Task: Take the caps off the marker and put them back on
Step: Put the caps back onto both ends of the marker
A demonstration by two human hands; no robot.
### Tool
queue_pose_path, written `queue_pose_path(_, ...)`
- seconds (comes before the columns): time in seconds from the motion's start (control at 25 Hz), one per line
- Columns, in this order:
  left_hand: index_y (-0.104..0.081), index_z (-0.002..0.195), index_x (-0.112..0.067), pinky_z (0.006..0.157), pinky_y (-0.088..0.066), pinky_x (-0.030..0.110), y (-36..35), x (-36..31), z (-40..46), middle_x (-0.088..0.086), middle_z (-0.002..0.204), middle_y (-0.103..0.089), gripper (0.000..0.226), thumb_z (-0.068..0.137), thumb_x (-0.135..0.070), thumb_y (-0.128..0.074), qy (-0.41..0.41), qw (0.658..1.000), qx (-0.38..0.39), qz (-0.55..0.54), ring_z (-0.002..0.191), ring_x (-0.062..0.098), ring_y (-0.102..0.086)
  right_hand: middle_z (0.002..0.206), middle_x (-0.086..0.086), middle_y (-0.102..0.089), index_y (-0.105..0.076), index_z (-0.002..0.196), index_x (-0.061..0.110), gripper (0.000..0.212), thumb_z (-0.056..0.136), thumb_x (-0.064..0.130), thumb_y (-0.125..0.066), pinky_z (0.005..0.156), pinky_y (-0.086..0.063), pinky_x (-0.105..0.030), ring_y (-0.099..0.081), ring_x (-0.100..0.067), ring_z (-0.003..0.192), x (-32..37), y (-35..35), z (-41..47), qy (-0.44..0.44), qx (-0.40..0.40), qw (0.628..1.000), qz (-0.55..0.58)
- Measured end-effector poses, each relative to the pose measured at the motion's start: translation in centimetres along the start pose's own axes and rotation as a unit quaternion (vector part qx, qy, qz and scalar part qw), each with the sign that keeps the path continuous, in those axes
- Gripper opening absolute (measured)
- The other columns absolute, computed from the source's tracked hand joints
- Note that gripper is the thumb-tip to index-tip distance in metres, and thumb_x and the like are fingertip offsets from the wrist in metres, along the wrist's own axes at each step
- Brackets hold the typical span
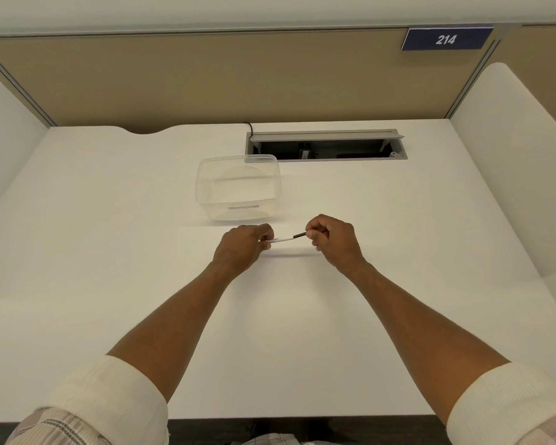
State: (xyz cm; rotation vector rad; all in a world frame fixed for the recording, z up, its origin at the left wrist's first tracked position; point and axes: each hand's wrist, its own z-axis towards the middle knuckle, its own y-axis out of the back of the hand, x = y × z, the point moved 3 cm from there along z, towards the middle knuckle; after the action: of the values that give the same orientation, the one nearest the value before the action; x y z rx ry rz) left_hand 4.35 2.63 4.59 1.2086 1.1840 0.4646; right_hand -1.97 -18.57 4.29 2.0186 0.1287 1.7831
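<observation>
A thin marker [284,238] with a white barrel and a black end is held level, a little above the white desk [109,252], between both hands. My left hand [243,245] pinches the white left end with its fingertips. My right hand [333,240] closes on the black right end, which looks like a cap. The left tip of the marker is hidden inside my left fingers, so I cannot tell whether a cap sits there.
A clear plastic container [238,187] stands just beyond the hands. Behind it on the right, an open cable tray [326,146] is set into the desk. White side dividers and a tan back panel enclose the desk.
</observation>
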Motion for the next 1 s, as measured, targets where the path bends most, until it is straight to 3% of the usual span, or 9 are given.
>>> queue_pose_path(0.2,-0.058,0.09,-0.029,0.067,-0.047,0.035,0.0,-0.5,0.0,-0.013,0.091,-0.069,0.005,0.087,-0.028,-0.062,-0.003,1.0,0.0,-0.002,0.081,0.019,-0.06,0.079,-0.02,-0.069,-0.069,0.085,0.006,0.008,0.086,0.001,-0.063,0.061,-0.055,-0.034,-0.059,-0.015,0.06,0.1,0.1,-0.3,-0.014,-0.008,1.0,0.019)
queue_pose_path(0.52,-0.059,0.091,-0.029,0.069,-0.049,0.036,-0.2,-1.3,-0.2,-0.014,0.091,-0.069,0.006,0.087,-0.03,-0.063,-0.016,1.0,-0.009,0.003,0.082,0.017,-0.062,0.084,-0.01,-0.075,-0.07,0.097,0.007,0.016,0.09,-0.001,-0.058,0.065,-0.059,-0.026,-0.07,-0.017,0.067,-0.8,-0.6,-0.7,-0.05,0.033,0.997,0.047)
queue_pose_path(0.76,-0.07,0.099,-0.032,0.075,-0.05,0.036,-0.5,-1.2,-0.2,-0.01,0.093,-0.069,0.013,0.09,-0.03,-0.061,-0.014,1.0,0.003,0.018,0.087,0.017,-0.06,0.083,-0.013,-0.074,-0.068,0.091,0.004,0.009,0.089,0.0,-0.06,0.062,-0.058,-0.031,-0.068,-0.019,0.064,-0.8,-0.2,-0.9,-0.047,0.015,0.998,0.026)
queue_pose_path(1.0,-0.072,0.1,-0.031,0.071,-0.047,0.034,-0.4,-1.6,-0.2,-0.008,0.091,-0.069,0.015,0.092,-0.028,-0.06,-0.03,0.999,0.002,0.025,0.085,0.017,-0.058,0.078,-0.008,-0.072,-0.069,0.092,0.004,0.008,0.086,0.001,-0.066,0.06,-0.058,-0.026,-0.068,-0.015,0.062,-1.2,-0.1,-1.2,-0.055,0.018,0.998,0.038)
